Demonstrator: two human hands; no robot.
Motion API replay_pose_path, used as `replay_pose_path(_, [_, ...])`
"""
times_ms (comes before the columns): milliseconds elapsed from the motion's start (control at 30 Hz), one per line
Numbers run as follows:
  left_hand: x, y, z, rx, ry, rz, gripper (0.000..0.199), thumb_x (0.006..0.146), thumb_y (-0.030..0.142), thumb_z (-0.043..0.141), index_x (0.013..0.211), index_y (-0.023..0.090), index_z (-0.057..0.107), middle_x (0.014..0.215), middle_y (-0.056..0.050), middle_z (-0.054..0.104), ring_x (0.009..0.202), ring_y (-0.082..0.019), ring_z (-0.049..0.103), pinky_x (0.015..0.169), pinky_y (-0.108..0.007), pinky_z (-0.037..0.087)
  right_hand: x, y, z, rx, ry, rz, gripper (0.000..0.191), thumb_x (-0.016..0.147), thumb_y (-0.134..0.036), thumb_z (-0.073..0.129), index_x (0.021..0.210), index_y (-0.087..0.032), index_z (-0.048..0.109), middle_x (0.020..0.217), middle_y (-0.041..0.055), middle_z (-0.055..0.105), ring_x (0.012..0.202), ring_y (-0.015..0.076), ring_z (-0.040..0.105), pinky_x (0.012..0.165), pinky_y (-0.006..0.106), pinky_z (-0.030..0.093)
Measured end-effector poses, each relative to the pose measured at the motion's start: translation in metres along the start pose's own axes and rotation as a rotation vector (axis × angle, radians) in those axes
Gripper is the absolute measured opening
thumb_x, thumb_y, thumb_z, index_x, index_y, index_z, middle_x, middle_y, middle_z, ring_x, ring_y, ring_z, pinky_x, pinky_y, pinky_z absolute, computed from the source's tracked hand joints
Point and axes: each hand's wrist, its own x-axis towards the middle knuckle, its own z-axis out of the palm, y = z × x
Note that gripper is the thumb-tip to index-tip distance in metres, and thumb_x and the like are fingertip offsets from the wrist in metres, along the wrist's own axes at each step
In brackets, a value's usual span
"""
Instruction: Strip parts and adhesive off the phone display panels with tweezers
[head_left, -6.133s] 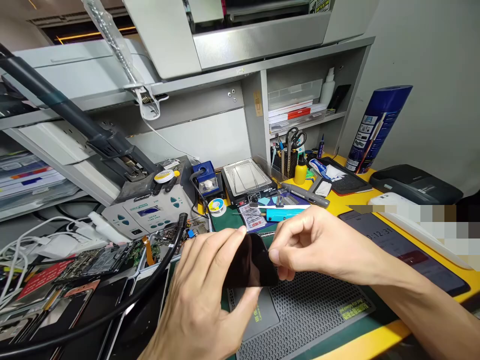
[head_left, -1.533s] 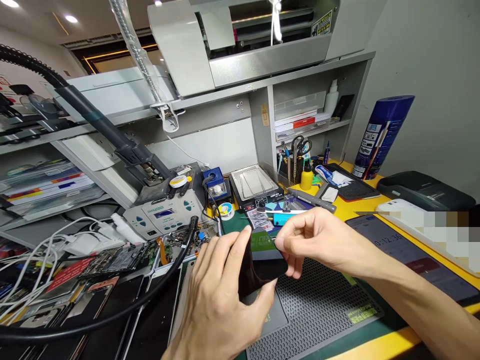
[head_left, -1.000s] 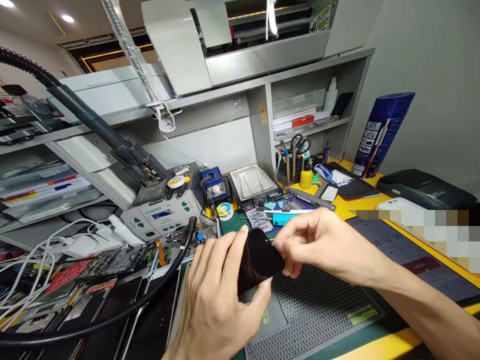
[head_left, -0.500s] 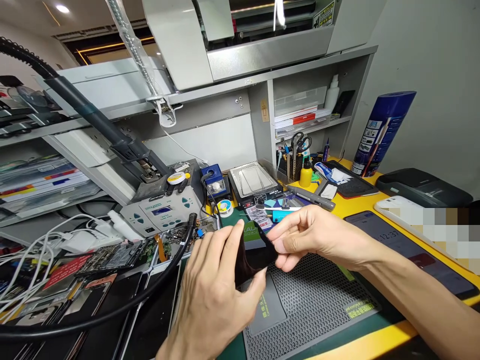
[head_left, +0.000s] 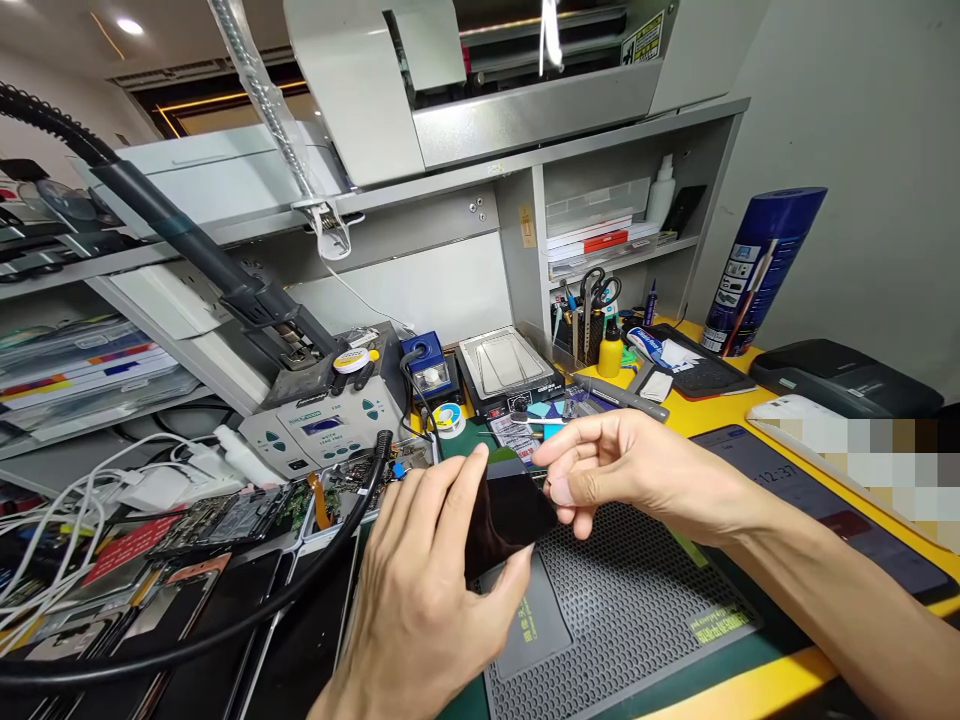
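Gripped by its edges in my left hand (head_left: 442, 575) is a black glossy phone (head_left: 510, 515), with my fingers along the far left side and my thumb at the near edge. It is held tilted above a grey perforated work mat (head_left: 622, 600). My right hand (head_left: 600, 475) is at the phone's right end, thumb and forefinger pinched together. Whatever lies in that pinch is too small to make out. Just beyond the right fingers, a bright blue object (head_left: 553, 431) is partly hidden.
At left stand a soldering station (head_left: 330, 420) and a black hose (head_left: 300, 590) crossing opened phones and circuit boards (head_left: 255, 515). Behind are a heating plate (head_left: 510, 365) and a yellow bottle (head_left: 610, 350). To the right lies a large phone (head_left: 825, 500) showing a timer.
The phone has tipped slightly so more of its face shows. My right fingers have shifted a little at its right end, still pinched.
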Motion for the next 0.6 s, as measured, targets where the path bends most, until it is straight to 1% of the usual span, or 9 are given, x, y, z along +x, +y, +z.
replay_pose_path(133, [0.0005, -0.0004, -0.0006, -0.019, -0.004, 0.009, 0.064, 0.083, 0.023, 0.071, 0.141, 0.012, 0.048, 0.121, -0.014, 0.064, 0.106, -0.028, 0.060, 0.093, -0.045, 0.051, -0.0003, -0.0022, 0.0011, 0.016, -0.014, -0.009, 0.030, 0.069, -0.016, 0.087, 0.095, -0.011, 0.074, 0.072, 0.0033, 0.075, 0.063, 0.0132, 0.069, 0.060, 0.026, 0.059])
replay_pose_path(267, [0.0009, -0.0004, -0.0006, -0.033, -0.009, 0.019, 0.063, 0.082, 0.023, 0.072, 0.140, 0.011, 0.049, 0.120, -0.014, 0.064, 0.105, -0.027, 0.060, 0.092, -0.045, 0.051, -0.0010, -0.0019, 0.0015, 0.028, 0.006, -0.006, 0.029, 0.066, -0.014, 0.088, 0.093, -0.011, 0.075, 0.073, 0.0033, 0.075, 0.064, 0.0131, 0.068, 0.059, 0.025, 0.058])
replay_pose_path(400, [0.0013, 0.0003, 0.0003, -0.035, -0.010, 0.025, 0.063, 0.082, 0.023, 0.072, 0.140, 0.010, 0.050, 0.120, -0.014, 0.063, 0.105, -0.027, 0.060, 0.092, -0.044, 0.051, -0.0015, -0.0015, 0.0016, 0.025, 0.014, -0.009, 0.029, 0.066, -0.016, 0.089, 0.092, -0.012, 0.077, 0.074, 0.0035, 0.076, 0.065, 0.0137, 0.068, 0.061, 0.027, 0.059])
replay_pose_path(600, [0.0009, 0.0017, 0.0009, -0.041, -0.017, 0.035, 0.063, 0.082, 0.023, 0.072, 0.140, 0.011, 0.049, 0.120, -0.014, 0.064, 0.105, -0.027, 0.060, 0.093, -0.044, 0.051, -0.0016, -0.0025, 0.0026, 0.013, 0.051, -0.006, 0.028, 0.065, -0.014, 0.088, 0.090, -0.012, 0.077, 0.074, 0.0043, 0.077, 0.063, 0.0132, 0.068, 0.063, 0.027, 0.057])
